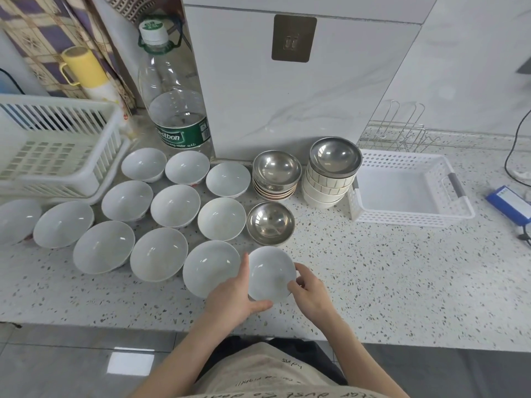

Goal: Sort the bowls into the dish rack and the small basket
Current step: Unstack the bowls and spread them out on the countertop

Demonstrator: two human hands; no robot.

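The white bowl (271,273) sits at the near edge of the spread, mouth up and tipped a little toward the camera, round, so no long axis to call. It is held between both hands just above or on the speckled counter (388,268); contact with the counter cannot be told. The left hand (233,297) cups its left side, fingers running up along the rim and thumb stretched under the near edge. The right hand (309,290) curls round the right rim, fingertips hooked over the edge, thumb against the outside wall. Both hands are closed round this one bowl.

Just beside it on the left lies another white bowl (211,268), partly behind the left hand, and beyond that a whole field of white bowls stands in loose rows, all mouth up. Right behind the held bowl is a steel bowl (270,223) resting on another. Farther back, a steel bowl tops a short stack of saucer-like dishes (275,186), and next to it another steel bowl crowns a taller stack of striped white bowls (326,185).

The small basket (457,208), white and perforated, sits to the right, touching that tall stack's side. The dish rack (57,145), white and slatted, stands at far left behind the bowls, with a large water bottle (175,104) near it.
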